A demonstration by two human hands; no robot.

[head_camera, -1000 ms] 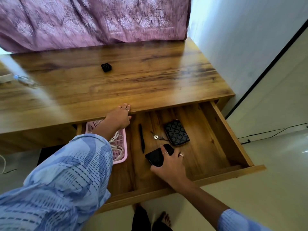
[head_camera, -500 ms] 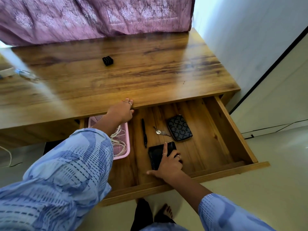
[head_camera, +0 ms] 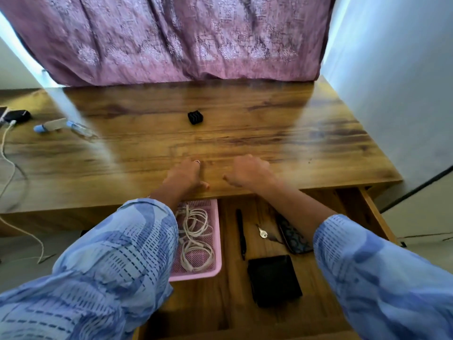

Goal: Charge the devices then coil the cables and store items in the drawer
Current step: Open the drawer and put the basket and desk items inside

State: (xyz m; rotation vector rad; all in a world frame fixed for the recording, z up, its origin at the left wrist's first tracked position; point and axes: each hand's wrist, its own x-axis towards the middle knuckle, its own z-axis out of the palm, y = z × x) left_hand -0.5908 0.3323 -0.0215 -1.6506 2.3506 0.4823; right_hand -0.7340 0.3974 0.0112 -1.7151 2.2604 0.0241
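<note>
Right hand: no longer on the black wallet. It has left the drawer and now hovers above the front edge of the bench, fingers loosely curled and holding nothing, though blur hides the fingertips.
Left hand: still at the bench edge as it was a second ago, palm down with the thumb at the lip and nothing in its grip; a ring shows on one finger.
Black wallet: released, lying flat on the drawer floor near the front, just beside the pink tray.
Pink tray: in the left part of the drawer, with the coiled white cables inside it.
Other drawer contents: a black pen, a small key and a patterned pouch, which is partly under the right sleeve.
Drawer: still pulled out.
Bench: a small black block sits alone near the middle. At the far left are a dark device with a white cable plugged in, and a blue-tipped item too blurred to name.
Meaning for the task: the wallet looks stowed, and both hands are free. Judging by their rise toward the bench, the black block is probably the next item to fetch, with the drawer left to be closed after that.
</note>
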